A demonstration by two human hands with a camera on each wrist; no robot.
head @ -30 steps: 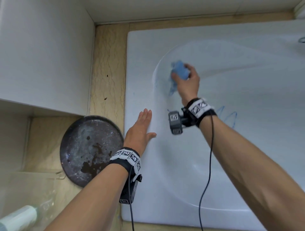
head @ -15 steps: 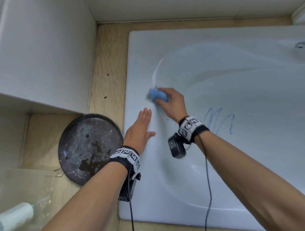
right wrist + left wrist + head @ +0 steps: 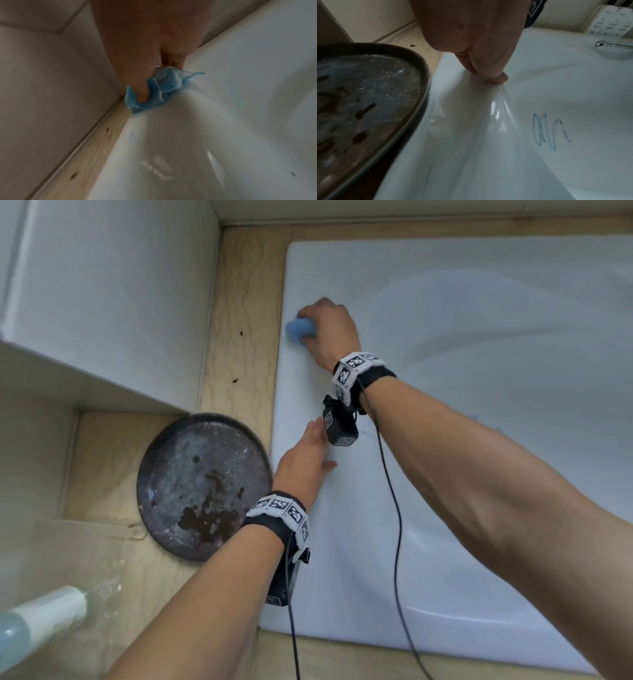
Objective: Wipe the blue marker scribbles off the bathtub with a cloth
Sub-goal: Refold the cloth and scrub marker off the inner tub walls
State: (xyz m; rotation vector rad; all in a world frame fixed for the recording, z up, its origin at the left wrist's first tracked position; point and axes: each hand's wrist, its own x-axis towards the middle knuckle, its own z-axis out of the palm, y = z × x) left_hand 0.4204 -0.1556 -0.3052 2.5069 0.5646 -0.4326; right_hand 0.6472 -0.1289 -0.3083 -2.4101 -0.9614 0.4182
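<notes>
Right grip (image 3: 325, 328) is clenching the balled-up blue cloth (image 3: 299, 332), thumb and fingers curled round it, and pressing it onto the flat rim of the bathtub (image 3: 342, 594) at its outer left edge, right beside the wood-look floor (image 3: 236, 320). Half a second ago the cloth was working lower on the rim, near the lip of the basin; a second ago it was inside the basin curve. So the stroke is travelling outward, across the rim to the tub edge.

Left grip (image 3: 301, 463) is lying flat, fingers straight, palm bracing on the rim; it is sitting in the same spot as in both earlier frames, holding nothing.

Left wrist view is showing the blue marker scribbles (image 3: 551, 131), looped strokes on the basin wall below the rim, fully intact. In the head view they are mostly hidden behind the right forearm. Right wrist view is showing a faint blue smudge (image 3: 132, 135) on the rim below the cloth.

Read: the rim and upper basin are looking nearly clean, but the cloth is now well apart from the main scribble, so the bigger part of the job is still open. The next pass likely needs to go back down into the basin.

Dark round tray (image 3: 205, 484) is sitting on the floor just beside the tub.
</notes>
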